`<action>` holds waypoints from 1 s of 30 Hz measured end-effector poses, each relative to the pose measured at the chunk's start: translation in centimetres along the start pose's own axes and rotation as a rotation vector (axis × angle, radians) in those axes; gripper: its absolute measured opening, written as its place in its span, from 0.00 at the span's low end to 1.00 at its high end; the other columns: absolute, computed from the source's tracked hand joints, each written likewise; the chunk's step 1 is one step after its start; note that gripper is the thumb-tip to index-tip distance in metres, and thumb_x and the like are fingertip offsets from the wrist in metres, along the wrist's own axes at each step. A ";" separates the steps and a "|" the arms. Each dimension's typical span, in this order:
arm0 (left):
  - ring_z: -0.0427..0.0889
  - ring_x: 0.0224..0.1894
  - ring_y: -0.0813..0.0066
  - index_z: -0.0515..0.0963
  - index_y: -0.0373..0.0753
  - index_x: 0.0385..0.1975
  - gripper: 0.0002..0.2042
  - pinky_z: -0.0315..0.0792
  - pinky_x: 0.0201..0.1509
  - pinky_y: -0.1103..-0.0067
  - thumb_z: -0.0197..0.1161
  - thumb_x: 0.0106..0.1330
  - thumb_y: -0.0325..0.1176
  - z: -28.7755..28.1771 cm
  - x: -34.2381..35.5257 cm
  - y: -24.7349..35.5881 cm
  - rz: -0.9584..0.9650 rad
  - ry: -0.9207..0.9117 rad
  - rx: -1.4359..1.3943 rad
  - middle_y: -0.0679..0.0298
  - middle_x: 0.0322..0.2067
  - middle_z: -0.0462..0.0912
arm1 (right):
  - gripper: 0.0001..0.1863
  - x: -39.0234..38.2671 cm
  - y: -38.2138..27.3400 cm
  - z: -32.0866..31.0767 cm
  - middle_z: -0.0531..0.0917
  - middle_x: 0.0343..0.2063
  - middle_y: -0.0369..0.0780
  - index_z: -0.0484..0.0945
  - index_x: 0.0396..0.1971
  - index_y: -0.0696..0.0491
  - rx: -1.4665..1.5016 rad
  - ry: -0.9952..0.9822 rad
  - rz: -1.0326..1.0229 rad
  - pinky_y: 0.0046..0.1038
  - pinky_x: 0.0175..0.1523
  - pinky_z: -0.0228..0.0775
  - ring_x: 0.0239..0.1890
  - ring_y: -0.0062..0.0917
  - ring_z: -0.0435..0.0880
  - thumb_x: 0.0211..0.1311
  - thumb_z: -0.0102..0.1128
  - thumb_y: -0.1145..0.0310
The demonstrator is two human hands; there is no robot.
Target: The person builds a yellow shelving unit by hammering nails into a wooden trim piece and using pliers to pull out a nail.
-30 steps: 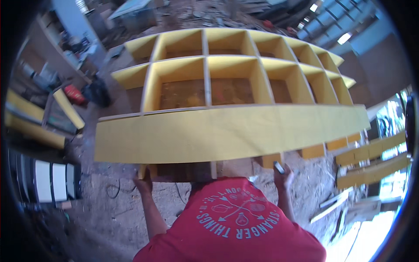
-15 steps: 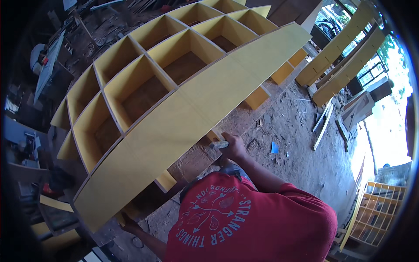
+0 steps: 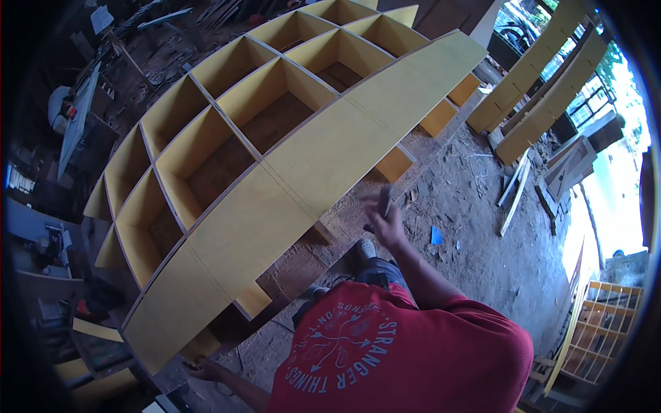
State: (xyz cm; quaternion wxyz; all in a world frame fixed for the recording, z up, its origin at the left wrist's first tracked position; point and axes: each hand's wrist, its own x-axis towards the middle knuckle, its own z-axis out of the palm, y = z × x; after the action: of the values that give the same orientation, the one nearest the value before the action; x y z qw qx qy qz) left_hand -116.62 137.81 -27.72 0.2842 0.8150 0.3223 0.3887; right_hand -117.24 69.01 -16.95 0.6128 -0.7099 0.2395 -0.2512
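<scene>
A large curved grid of pale yellow wooden compartments (image 3: 186,151) lies diagonally, with a long yellow board (image 3: 296,186) along its near edge. Short yellow blocks (image 3: 436,118) protrude beneath that board. My right hand (image 3: 383,219), beside the board's lower edge, is closed on a grey tool (image 3: 385,201) whose type is unclear. My left hand (image 3: 201,366) is at the lower left end of the board, fingers curled at a small wooden piece (image 3: 208,342) under it, partly in shadow. My red T-shirt (image 3: 399,351) fills the bottom centre.
Two long slotted yellow boards (image 3: 516,82) stand at upper right. Wood offcuts (image 3: 513,193) lie on the dusty floor (image 3: 482,261). A slatted wooden frame (image 3: 599,323) is at lower right. A person (image 3: 60,103) works beside a panel at far left, among assorted clutter.
The view has swung round, so the grid now runs diagonally. My right hand has moved up and right off the block under the board, carrying the tool. My left hand stays at the board's end.
</scene>
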 end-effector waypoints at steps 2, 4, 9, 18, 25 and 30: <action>0.85 0.54 0.51 0.77 0.25 0.62 0.25 0.81 0.58 0.64 0.65 0.73 0.38 -0.7 -2.5 1.9 -0.064 0.084 0.056 0.46 0.58 0.82 | 0.25 3.5 0.5 -1.8 0.85 0.29 0.33 0.86 0.47 0.56 -0.012 0.019 0.084 0.28 0.36 0.74 0.30 0.17 0.80 0.69 0.73 0.46; 0.83 0.57 0.50 0.77 0.27 0.63 0.26 0.80 0.59 0.64 0.62 0.76 0.44 -1.0 -5.5 5.7 -0.200 -0.017 -0.069 0.46 0.57 0.82 | 0.24 6.6 0.6 -3.4 0.82 0.26 0.30 0.86 0.44 0.56 -0.026 0.033 0.173 0.27 0.33 0.70 0.29 0.14 0.76 0.71 0.71 0.46; 0.77 0.67 0.56 0.72 0.33 0.70 0.29 0.65 0.76 0.62 0.57 0.80 0.50 4.2 -11.8 22.0 -0.619 -0.562 -0.978 0.50 0.64 0.79 | 0.26 11.2 -0.8 -4.3 0.74 0.18 0.30 0.77 0.26 0.52 0.032 -0.049 0.307 0.24 0.24 0.60 0.18 0.13 0.70 0.73 0.69 0.44; 0.77 0.68 0.55 0.71 0.37 0.72 0.34 0.72 0.72 0.59 0.64 0.75 0.55 6.8 -11.1 23.5 -0.868 -0.629 -0.938 0.56 0.66 0.79 | 0.27 13.9 1.9 -3.6 0.74 0.14 0.31 0.76 0.16 0.50 0.211 -0.171 0.334 0.26 0.22 0.57 0.15 0.15 0.68 0.69 0.73 0.48; 0.79 0.67 0.54 0.71 0.37 0.72 0.31 0.73 0.72 0.57 0.65 0.76 0.49 7.0 -10.6 22.4 -0.812 -0.646 -1.077 0.55 0.67 0.79 | 0.24 14.1 2.5 -4.0 0.70 0.14 0.29 0.77 0.21 0.50 0.229 -0.190 0.364 0.25 0.23 0.57 0.15 0.15 0.67 0.68 0.75 0.50; 0.78 0.68 0.53 0.69 0.37 0.73 0.31 0.73 0.71 0.57 0.64 0.77 0.48 7.9 -10.4 20.5 -0.735 -0.729 -1.220 0.54 0.67 0.79 | 0.14 14.4 3.2 -3.5 0.72 0.18 0.29 0.79 0.32 0.52 0.624 -0.240 0.371 0.24 0.25 0.60 0.16 0.16 0.66 0.69 0.75 0.60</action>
State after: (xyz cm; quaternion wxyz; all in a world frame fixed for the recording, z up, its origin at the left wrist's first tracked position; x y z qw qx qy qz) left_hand -109.01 115.44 -22.05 0.8773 0.4331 0.1877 0.0868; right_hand -108.72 56.66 -18.78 0.8583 -0.4581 0.2022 -0.1120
